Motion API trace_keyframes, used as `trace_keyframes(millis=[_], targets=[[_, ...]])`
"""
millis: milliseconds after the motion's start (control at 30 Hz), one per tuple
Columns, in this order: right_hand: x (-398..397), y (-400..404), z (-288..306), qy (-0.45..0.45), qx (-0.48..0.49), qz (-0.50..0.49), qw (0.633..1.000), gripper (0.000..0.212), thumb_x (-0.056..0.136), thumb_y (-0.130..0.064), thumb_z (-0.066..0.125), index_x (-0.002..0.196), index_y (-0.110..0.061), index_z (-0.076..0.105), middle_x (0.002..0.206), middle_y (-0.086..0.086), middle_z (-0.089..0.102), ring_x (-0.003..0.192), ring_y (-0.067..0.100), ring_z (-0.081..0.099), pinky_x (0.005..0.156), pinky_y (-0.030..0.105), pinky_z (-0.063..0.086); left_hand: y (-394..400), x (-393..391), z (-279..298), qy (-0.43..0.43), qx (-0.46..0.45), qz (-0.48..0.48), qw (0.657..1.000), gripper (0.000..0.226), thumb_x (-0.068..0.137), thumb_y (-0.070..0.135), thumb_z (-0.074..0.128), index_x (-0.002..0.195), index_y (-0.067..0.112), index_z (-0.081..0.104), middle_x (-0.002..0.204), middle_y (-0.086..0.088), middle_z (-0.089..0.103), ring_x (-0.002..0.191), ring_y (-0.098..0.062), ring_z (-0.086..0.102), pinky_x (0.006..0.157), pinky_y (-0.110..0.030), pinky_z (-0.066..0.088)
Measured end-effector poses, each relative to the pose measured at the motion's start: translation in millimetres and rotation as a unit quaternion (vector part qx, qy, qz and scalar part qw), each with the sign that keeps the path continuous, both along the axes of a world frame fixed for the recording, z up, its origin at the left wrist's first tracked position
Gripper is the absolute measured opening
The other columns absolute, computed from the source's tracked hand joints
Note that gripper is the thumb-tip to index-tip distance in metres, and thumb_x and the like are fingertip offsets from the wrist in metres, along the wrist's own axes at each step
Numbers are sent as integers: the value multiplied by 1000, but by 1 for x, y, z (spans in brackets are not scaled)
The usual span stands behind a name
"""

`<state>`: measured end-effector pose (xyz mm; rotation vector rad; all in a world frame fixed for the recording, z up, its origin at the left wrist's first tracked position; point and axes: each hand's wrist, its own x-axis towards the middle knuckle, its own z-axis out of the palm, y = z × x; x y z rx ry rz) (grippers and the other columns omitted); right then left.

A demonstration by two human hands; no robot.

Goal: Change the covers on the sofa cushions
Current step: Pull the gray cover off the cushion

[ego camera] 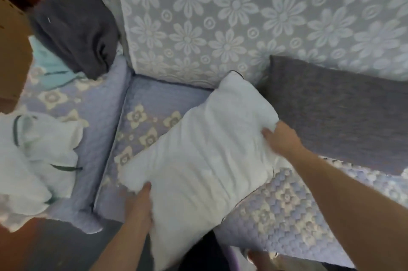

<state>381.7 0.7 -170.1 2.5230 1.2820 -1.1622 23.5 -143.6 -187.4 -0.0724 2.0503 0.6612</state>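
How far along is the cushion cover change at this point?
Early to midway, apparently. Done: the white cushion looks bare. In hand: left hand and right hand grip its opposite edges. Left: no fresh cover on it, and the grey cushion lies untouched on the sofa.

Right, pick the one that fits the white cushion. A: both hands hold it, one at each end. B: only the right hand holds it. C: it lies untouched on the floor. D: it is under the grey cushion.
A: the left hand and right hand each grip an end of the white cushion.
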Motion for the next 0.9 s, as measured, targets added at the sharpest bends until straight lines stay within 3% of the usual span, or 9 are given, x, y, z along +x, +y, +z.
trace_keyframes(millis=[100,233,367,433,567,667,733,800,900], targets=[[-8,-61,0,-23,16,-107,994,50,103,-35,48,137,1,50,138,26,54,127,43,51,103,44,40,66,-35,35,146,80,-135,977,48,94,36,66,137,15,57,125,-23,65,111,-46,63,90,-55,52],[-31,-96,10,-2,11,-173,985,46,106,-34,43,137,-3,53,128,26,60,116,42,57,93,42,44,184,-83,65,262,144,-309,903,45,100,40,59,134,10,59,128,-16,64,116,-37,60,86,-40,44],[-41,-60,3,147,-105,-58,982,50,97,-26,53,144,-8,47,144,17,52,129,32,51,104,35,41,231,-103,24,292,-74,-488,819,75,99,54,48,158,15,23,151,-24,41,133,-46,45,104,-51,41],[-27,-40,7,94,-160,43,982,46,99,-23,54,141,-6,50,145,16,51,130,32,51,105,34,41,227,-73,11,276,-100,-550,782,74,102,48,47,161,19,15,157,-26,30,141,-45,34,112,-49,34],[27,8,46,-58,113,75,989,45,95,-13,54,139,-9,51,146,19,41,127,39,46,103,42,40,158,24,11,212,-26,-634,743,58,103,37,51,157,24,35,163,-22,24,152,-31,19,118,-33,21],[106,50,67,-197,206,138,948,74,90,-16,61,155,-12,26,160,19,18,142,45,22,114,54,30,93,75,10,120,-40,-639,759,56,101,34,54,155,29,38,164,-15,22,153,-28,19,119,-32,25],[152,80,73,-237,81,164,954,99,88,-37,70,159,-20,4,166,9,7,150,40,8,120,56,18,66,78,11,57,-40,-614,786,55,98,30,57,151,27,44,160,-11,33,145,-31,35,117,-38,35],[189,79,66,-248,-36,183,950,109,81,-52,75,158,-20,5,162,6,23,149,36,20,119,57,13,44,85,18,43,-53,-615,786,48,99,27,56,146,21,51,150,-3,48,127,-22,53,102,-32,44],[196,30,48,-292,47,256,920,43,84,-28,66,120,-11,49,116,11,65,107,29,63,107,46,37,20,98,44,37,-33,-548,835,19,93,25,54,103,26,70,110,1,69,88,-11,62,74,-27,42]])
